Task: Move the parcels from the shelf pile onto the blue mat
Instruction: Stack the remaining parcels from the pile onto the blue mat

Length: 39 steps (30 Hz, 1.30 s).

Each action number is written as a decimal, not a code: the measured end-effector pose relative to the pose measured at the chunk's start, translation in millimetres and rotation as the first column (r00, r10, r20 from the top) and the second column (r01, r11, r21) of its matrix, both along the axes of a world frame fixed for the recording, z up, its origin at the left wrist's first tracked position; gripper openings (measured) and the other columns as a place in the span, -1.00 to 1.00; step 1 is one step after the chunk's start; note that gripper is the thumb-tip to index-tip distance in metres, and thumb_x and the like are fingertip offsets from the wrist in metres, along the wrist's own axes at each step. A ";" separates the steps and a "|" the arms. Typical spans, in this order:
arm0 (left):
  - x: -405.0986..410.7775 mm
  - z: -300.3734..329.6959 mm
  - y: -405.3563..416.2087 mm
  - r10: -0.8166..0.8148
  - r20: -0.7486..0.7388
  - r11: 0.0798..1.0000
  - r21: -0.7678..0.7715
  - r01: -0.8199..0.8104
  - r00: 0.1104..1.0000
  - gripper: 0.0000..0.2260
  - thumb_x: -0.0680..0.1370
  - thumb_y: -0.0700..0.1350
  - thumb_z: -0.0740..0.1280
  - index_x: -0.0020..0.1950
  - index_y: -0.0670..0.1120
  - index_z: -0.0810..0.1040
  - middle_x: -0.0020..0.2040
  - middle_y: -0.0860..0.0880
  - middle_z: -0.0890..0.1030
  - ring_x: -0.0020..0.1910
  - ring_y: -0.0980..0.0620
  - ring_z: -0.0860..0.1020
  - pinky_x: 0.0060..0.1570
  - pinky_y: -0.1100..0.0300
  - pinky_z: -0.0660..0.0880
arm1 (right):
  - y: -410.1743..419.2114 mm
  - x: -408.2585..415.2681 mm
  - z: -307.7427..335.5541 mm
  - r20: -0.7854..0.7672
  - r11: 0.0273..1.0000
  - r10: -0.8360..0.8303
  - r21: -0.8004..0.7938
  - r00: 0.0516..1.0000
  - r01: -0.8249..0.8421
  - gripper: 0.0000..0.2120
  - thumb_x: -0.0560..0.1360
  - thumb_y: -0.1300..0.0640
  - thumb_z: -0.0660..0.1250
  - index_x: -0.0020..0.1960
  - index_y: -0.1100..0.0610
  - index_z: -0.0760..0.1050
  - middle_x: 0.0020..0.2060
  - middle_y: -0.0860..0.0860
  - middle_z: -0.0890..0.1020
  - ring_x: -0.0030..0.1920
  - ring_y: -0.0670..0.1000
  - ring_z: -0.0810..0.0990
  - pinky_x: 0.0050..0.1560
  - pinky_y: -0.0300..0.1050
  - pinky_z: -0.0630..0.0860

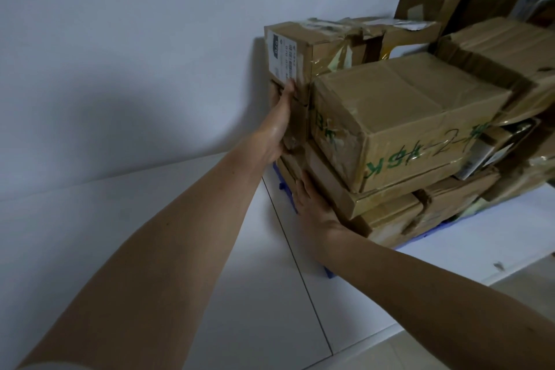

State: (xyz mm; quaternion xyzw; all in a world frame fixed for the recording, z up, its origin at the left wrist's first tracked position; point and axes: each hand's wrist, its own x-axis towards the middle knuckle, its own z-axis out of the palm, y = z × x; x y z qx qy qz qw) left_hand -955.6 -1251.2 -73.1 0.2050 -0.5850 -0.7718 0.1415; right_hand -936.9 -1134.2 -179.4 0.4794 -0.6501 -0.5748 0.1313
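A big smooth white wall stands behind everything, and a pale floor of large flat tiles lies below it. Against the wall sits a tall pile of brown cardboard parcels, all boxy shapes with crumpled corners and shiny, wrinkled tape. The pile rests on a thin blue plastic mat, which only peeks out along the bottom edges.

The biggest parcel in front is a wide brown box with green scribbled writing on its sides. It sits on a flat, thin brown box that sticks out below it. Behind and to the left is a smaller brown box with a white paper label, up against the wall.

Two bare arms reach out to the pile. The left hand lies flat along the left side of the stack, fingers straight, with the fingertips touching the labelled box; it presses and does not clutch. The right hand is spread flat against the end of the thin box, pushing on it. Its thumb may be tucked under the edge, but it is too dark to tell.
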 end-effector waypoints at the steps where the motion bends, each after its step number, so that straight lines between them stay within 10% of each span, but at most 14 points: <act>1: 0.2 -1.1 -1.0 -0.009 -0.001 1.000 0.002 0.009 1.000 -0.44 0.56 0.33 0.07 0.52 0.28 0.02 0.50 0.00 0.26 0.43 -0.11 0.31 0.25 -0.18 0.37 | 1.1 2.0 0.3 0.007 1.000 0.012 0.003 1.000 -0.012 -0.33 0.58 -0.18 0.10 0.54 0.17 0.07 0.54 0.18 0.04 0.51 0.32 -0.10 0.36 0.43 -0.23; 6: 9.1 -2.4 2.8 0.043 0.011 0.977 -0.208 -0.039 0.999 -0.43 0.54 0.36 0.05 0.52 0.29 0.02 0.54 0.05 0.20 0.48 -0.04 0.24 0.38 -0.17 0.26 | 11.7 26.7 8.8 0.215 0.978 0.181 -0.139 0.960 -0.153 -0.45 0.62 0.03 0.08 0.53 0.23 0.09 0.52 0.28 0.03 0.50 0.36 -0.05 0.46 0.32 -0.14; 9: 23.7 -4.9 16.0 0.146 -0.064 0.875 -0.457 -0.159 0.987 -0.48 0.64 0.18 0.06 0.57 0.10 0.05 0.54 0.07 0.18 0.48 0.09 0.20 0.31 0.26 0.16 | 20.5 42.6 3.1 0.392 0.957 0.230 -0.257 0.891 -0.134 -0.46 0.60 0.15 0.12 0.52 0.27 0.09 0.51 0.30 0.02 0.50 0.33 -0.02 0.49 0.19 0.01; 14: 69.4 -32.5 17.6 0.245 -0.248 0.350 -0.879 -0.324 0.937 -0.65 0.54 -0.19 0.30 0.33 -0.17 0.49 0.23 -0.16 0.53 0.23 -0.10 0.48 0.14 0.36 0.28 | 46.3 65.5 -7.2 0.617 0.873 0.321 -0.486 0.719 0.027 -0.60 0.53 0.23 0.23 0.35 0.27 0.32 0.39 0.27 0.27 0.37 0.23 0.28 0.27 0.03 0.36; 19: 114.4 -43.0 32.7 -0.009 -0.363 -0.100 -0.927 -0.362 0.932 -0.82 0.47 -0.29 0.27 0.00 -0.22 0.63 -0.08 -0.15 0.61 -0.07 -0.11 0.54 -0.08 0.20 0.45 | 99.5 72.3 -10.7 0.801 0.727 0.302 -0.544 0.518 0.418 -0.77 0.56 0.16 0.21 0.15 0.25 0.44 0.13 0.18 0.49 0.14 0.18 0.47 0.04 0.04 0.47; 24: 135.2 -29.3 68.4 -0.294 -0.331 -0.340 -0.841 -0.421 0.897 -0.84 0.40 -0.38 0.28 -0.17 -0.22 0.63 -0.22 -0.15 0.60 -0.25 -0.14 0.53 -0.30 0.05 0.46 | 157.7 44.3 -14.4 0.955 0.248 0.147 -0.287 0.257 0.925 -0.74 0.56 0.10 0.16 0.14 0.19 0.50 0.04 0.19 0.58 0.06 0.21 0.56 -0.06 -0.08 0.41; 28: 135.9 -18.6 112.8 -0.388 -0.304 -0.498 -0.725 -0.475 0.870 -0.86 0.40 -0.33 0.36 -0.10 -0.20 0.65 -0.06 -0.19 0.63 -0.04 -0.16 0.57 0.00 0.01 0.48 | 179.2 10.8 8.9 0.736 -0.367 0.676 0.369 -0.027 0.854 -0.72 0.55 -0.02 0.23 0.17 0.12 0.40 0.09 0.09 0.51 0.13 0.20 0.51 0.17 0.19 0.50; 32: 117.4 -17.0 143.9 -0.120 -0.099 -0.784 -0.601 -0.156 0.988 -0.33 0.46 0.23 0.30 0.48 -0.05 0.28 0.50 -0.24 0.24 0.48 -0.23 0.16 0.46 -0.22 0.01 | 174.8 -33.1 32.4 0.314 -0.273 0.949 0.753 0.037 0.598 -0.34 0.42 -0.28 0.24 0.41 0.04 0.31 0.29 0.04 0.49 0.22 0.20 0.51 0.10 0.24 0.51; 39: 89.5 -17.9 164.9 0.323 -0.043 -0.790 -0.562 0.245 0.945 -0.05 0.41 0.48 0.10 0.55 -0.02 -0.25 0.52 -0.24 -0.30 0.52 -0.28 -0.23 0.38 -0.27 -0.33 | 148.0 -75.0 33.3 0.447 -0.390 0.893 0.701 0.059 0.596 0.11 0.04 -0.42 0.35 0.51 -0.12 0.09 0.40 0.08 0.36 0.31 0.30 0.37 0.17 0.41 0.35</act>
